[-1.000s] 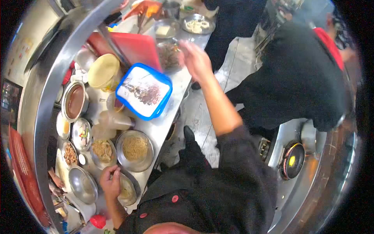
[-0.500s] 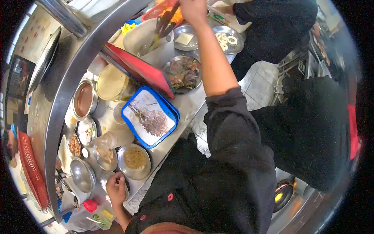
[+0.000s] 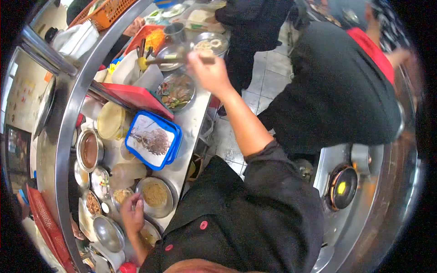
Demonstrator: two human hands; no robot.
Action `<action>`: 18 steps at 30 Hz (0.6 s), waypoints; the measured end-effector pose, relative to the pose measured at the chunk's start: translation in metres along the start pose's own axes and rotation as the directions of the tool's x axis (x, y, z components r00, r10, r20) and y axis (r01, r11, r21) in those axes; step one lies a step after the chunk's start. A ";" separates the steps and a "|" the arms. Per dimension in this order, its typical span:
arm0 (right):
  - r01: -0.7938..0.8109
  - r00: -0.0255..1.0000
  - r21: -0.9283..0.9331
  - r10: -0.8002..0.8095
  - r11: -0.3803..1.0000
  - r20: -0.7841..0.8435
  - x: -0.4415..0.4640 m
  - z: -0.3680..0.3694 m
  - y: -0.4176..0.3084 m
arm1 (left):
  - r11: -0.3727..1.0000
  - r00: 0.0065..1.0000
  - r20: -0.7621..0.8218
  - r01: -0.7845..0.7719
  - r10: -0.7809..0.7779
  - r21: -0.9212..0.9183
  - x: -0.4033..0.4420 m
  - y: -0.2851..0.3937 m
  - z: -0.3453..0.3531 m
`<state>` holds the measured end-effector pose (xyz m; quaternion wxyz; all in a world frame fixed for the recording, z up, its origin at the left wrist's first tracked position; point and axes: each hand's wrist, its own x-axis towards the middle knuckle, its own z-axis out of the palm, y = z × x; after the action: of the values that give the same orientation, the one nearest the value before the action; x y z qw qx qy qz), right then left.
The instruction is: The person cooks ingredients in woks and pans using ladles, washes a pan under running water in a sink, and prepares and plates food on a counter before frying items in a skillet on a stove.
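Observation:
My right hand [image 3: 208, 73] is closed around the handle of a long dark utensil with a yellow end [image 3: 144, 63], held roughly level above the far plates. The yellow end is over a white plastic tub [image 3: 136, 75] with several other handles in it. What kind of utensil it is, motion blur hides. Below it stands a metal bowl of cut vegetables [image 3: 176, 92]. My left hand [image 3: 132, 214] appears empty, its fingers loosely bent and apart. It hovers over the counter beside a metal bowl of noodle-like strands [image 3: 154, 196] and a smaller bowl of pale food [image 3: 122, 195].
A blue-rimmed tray [image 3: 152, 140] with dark-stained white lining lies mid-counter, beside a red board [image 3: 139, 99]. A pan with something yellow [image 3: 342, 187] sits on the stove to my right. A co-worker in black [image 3: 327, 86] stands close by.
My right hand has come back toward me, with the utensil now out over the tub. My left hand has risen slightly toward the bowls. The view has swung right, showing more stove.

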<state>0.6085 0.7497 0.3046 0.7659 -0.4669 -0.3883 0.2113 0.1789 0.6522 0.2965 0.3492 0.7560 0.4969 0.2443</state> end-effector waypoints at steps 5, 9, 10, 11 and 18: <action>-0.076 0.931 -0.103 0.034 0.992 -0.363 -0.141 -0.062 -0.100 | 0.949 0.935 0.178 -0.285 0.307 -0.136 0.008 0.013 -0.001; -0.039 0.933 -0.196 -0.035 0.980 -0.358 -0.290 -0.125 -0.151 | 0.865 0.820 0.294 -0.418 0.491 -0.278 0.006 0.033 0.008; -0.114 0.945 -0.234 0.033 0.966 -0.325 -0.330 -0.143 -0.145 | 0.862 0.814 0.306 -0.414 0.494 -0.292 0.003 0.037 0.015; -0.253 0.870 -0.134 0.165 0.958 -0.465 -0.368 -0.134 -0.149 | 0.842 0.787 0.337 -0.395 0.517 -0.368 0.002 0.043 0.024; -0.701 0.678 -0.499 0.257 0.510 -0.689 -0.569 -0.134 -0.213 | 0.741 0.481 0.565 -0.401 0.670 -0.538 -0.045 0.080 0.088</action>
<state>0.3597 0.1838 0.2308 0.4899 -0.8627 -0.0567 0.1117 0.2715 0.5649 0.3015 0.5429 0.8338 -0.0010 0.0999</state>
